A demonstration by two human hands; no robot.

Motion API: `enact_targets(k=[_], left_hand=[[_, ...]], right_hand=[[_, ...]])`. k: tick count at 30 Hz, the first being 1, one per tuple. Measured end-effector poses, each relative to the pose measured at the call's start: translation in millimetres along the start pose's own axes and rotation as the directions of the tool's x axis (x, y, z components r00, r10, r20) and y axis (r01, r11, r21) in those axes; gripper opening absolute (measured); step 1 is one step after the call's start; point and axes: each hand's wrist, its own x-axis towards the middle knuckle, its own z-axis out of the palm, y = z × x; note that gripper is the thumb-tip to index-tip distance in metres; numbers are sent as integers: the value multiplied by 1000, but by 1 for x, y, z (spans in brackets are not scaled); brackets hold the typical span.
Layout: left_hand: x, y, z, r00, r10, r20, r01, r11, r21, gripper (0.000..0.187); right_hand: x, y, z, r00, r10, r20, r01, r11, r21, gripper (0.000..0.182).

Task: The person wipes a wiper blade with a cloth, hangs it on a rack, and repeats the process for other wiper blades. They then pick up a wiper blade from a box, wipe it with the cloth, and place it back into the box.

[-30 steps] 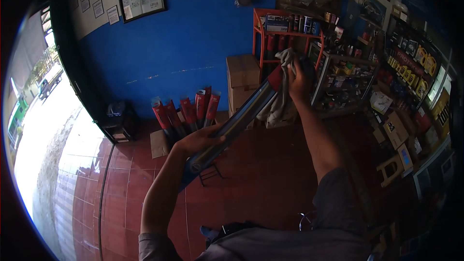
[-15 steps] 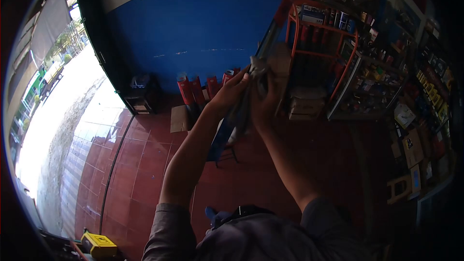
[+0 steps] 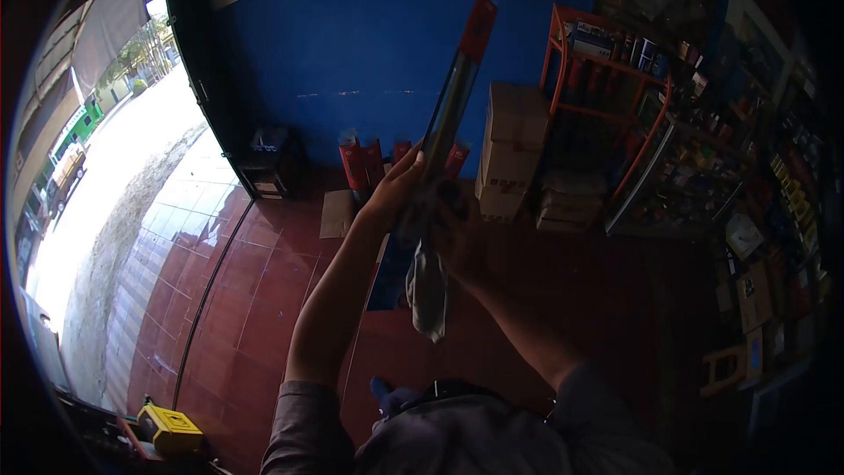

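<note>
A long narrow packet (image 3: 451, 110) with a red upper end and a dark, partly see-through middle tilts up in front of me. My left hand (image 3: 396, 183) is closed around it, thumb along its side. A pale grey cloth (image 3: 428, 295) hangs below my right hand (image 3: 459, 233), which is bent around the cloth against the packet's lower part. Shadow and blur hide some of the right fingers. Below the hands, a blue piece (image 3: 387, 286) shows at the packet's lower end.
Several red-topped packets (image 3: 352, 163) stand by the blue wall (image 3: 308, 44). Stacked cardboard boxes (image 3: 512, 145) stand beside an orange rack (image 3: 554, 53) and a glass display case (image 3: 677, 158). A yellow case (image 3: 173, 429) lies at lower left, near the open doorway.
The packet has shifted left and its red end stands clearer. My right hand has slid down along it with the cloth, which now hangs below the hands. The view has turned slightly.
</note>
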Motion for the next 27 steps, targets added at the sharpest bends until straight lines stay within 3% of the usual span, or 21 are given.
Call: enact_targets(k=[1, 3, 7, 9, 11, 15, 17, 18, 19, 20, 21, 22, 23, 24, 25, 27], left_hand=[[-7, -4, 1, 1000, 0, 0, 0, 1000, -4, 54], [-14, -6, 4, 998, -3, 66, -18, 952, 305, 60], [-28, -4, 9, 983, 18, 182, -91, 913, 398, 68], [-36, 3, 9, 978, -98, 183, 5, 893, 451, 72], [-42, 6, 5, 976, -112, 186, 7, 872, 489, 74], [-57, 12, 2, 975, -117, 189, 8, 868, 496, 76], [-61, 14, 1, 967, -138, 215, 28, 895, 446, 75], [-60, 15, 1, 958, -156, 240, 50, 917, 396, 75], [-59, 12, 2, 958, -154, 244, 47, 917, 395, 75], [-56, 9, 2, 957, -164, 239, 40, 891, 453, 71], [-54, 7, 2, 956, -176, 233, 34, 860, 509, 68], [-50, 5, 3, 956, -175, 236, 32, 860, 510, 68], [-45, 3, 8, 963, -197, 182, 74, 849, 524, 65], [-42, 1, 13, 968, -220, 123, 122, 837, 534, 62], [-38, 2, 15, 968, -223, 118, 127, 837, 532, 62], [-29, 3, 20, 967, -192, 168, 45, 777, 628, 58]], right_hand=[[24, 6, -9, 1000, -9, -5, 9, 1000, -22, 58], [66, 21, -23, 995, -68, -68, 63, 996, -65, 60], [142, 58, -50, 963, -200, -181, 138, 942, -306, 68], [169, 76, -67, 955, -220, -197, 134, 917, -376, 72], [191, 89, -84, 867, -117, -484, -26, 961, -277, 80], [216, 151, -108, 776, -223, -590, -92, 886, -455, 87], [220, 173, -114, 649, 150, -746, -263, 964, -35, 73], [219, 186, -118, 648, 143, -748, -258, 965, -40, 73], [214, 198, -120, 611, 565, -554, -214, 792, 571, 58], [212, 195, -122, 606, 783, -141, -143, 281, 949, 44], [203, 192, -123, 733, 673, -94, -145, 290, 946, 43], [197, 190, -127, 733, 673, -97, -142, 292, 946, 43], [192, 189, -129, 913, 408, 12, -70, 127, 989, 43], [187, 187, -129, 994, 87, 65, -60, -61, 996, 44], [188, 186, -126, 994, 88, 70, -65, -65, 996, 44], [184, 173, -116, 949, 309, -59, 58, 14, 998, 58]])
